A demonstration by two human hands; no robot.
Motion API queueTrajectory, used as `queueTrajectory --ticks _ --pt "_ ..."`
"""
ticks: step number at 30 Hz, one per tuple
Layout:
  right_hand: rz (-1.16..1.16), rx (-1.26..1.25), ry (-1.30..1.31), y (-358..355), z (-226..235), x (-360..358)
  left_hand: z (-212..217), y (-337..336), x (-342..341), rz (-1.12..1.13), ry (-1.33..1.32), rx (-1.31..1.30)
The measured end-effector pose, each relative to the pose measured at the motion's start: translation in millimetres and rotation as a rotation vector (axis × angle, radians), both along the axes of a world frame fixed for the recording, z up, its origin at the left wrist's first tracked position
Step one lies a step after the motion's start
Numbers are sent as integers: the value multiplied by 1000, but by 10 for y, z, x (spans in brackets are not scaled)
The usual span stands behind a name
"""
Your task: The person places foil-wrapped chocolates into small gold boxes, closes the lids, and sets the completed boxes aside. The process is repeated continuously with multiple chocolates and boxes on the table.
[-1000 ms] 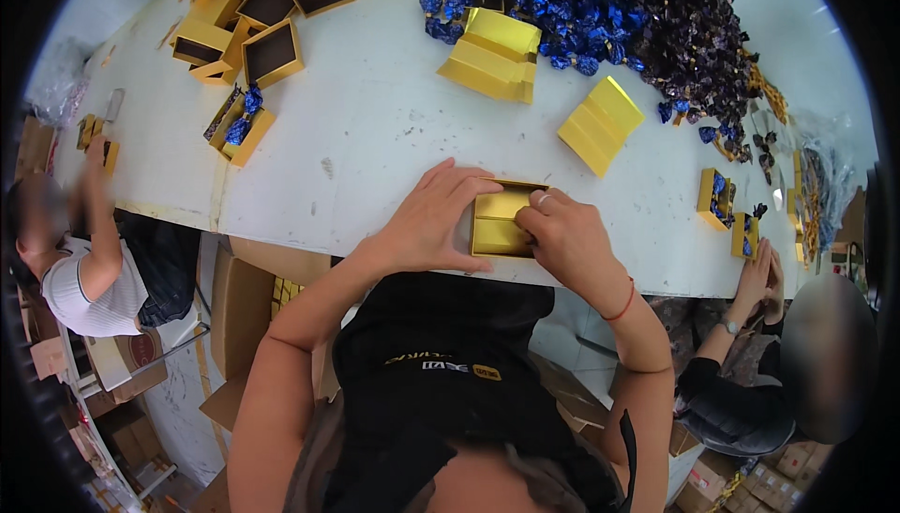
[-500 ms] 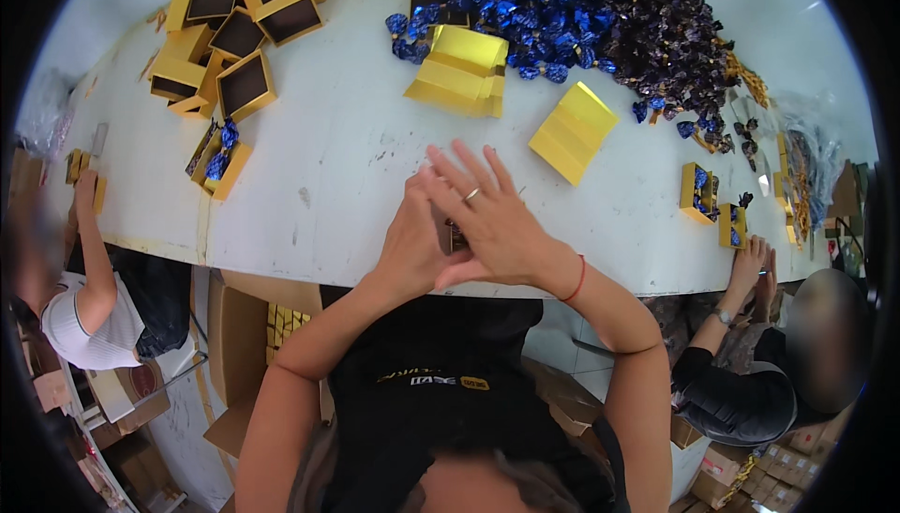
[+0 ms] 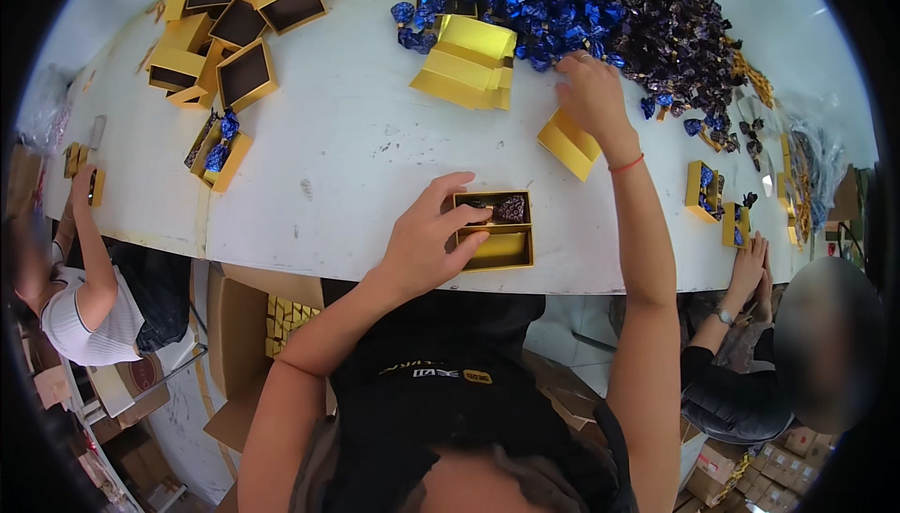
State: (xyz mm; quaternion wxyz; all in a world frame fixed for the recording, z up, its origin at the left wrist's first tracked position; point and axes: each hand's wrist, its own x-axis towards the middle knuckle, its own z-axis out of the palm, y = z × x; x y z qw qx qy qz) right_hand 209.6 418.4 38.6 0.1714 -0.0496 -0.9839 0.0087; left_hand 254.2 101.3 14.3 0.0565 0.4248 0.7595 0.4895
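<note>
My left hand (image 3: 422, 237) grips the left side of an open gold box (image 3: 497, 267) near the table's front edge. A divider splits the box in two. Its far half holds a dark, shiny wrapped candy (image 3: 509, 208), with my fingertips resting at its left end; the near half shows bare gold lining. My right hand (image 3: 597, 101) reaches to the near edge of a heap of blue foil-wrapped candies (image 3: 553, 7). Its fingers bend down there, and whether they hold one is hidden. Under its wrist lies a folded gold card insert (image 3: 569, 145).
More gold inserts (image 3: 466, 68) lie stacked ahead. Dark wrapped candies (image 3: 670, 26) are heaped at the far right. Empty gold boxes (image 3: 248, 77) pile up at the far left, near a filled box (image 3: 220, 157). Co-workers sit at left and right, the right one's hands (image 3: 750, 274) by small gold boxes.
My hands have come apart. The right one has moved forward and right to the blue candies; the left one stays at the box, which now shows with a dark candy inside.
</note>
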Motion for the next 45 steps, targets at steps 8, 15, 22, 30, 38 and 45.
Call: queueTrajectory --ticks 8,15,22,30,38,45 --pt "-98 -175 159 446 -267 -209 -21 54 -41 -11 130 6" --pt "335 -615 82 -746 400 658 -12 12 -30 95 -16 30" --pt "254 -571 72 -1476 65 1613 -34 -55 -9 7 -46 72" --pt "246 -836 81 -1096 270 1351 11 -139 42 34 362 -182" --pt "-61 -277 305 -89 -176 1231 13 -1464 -935 685 581 -544" --pt "-126 -290 42 -5 -422 1098 -107 -2513 -1779 1084 654 -694"
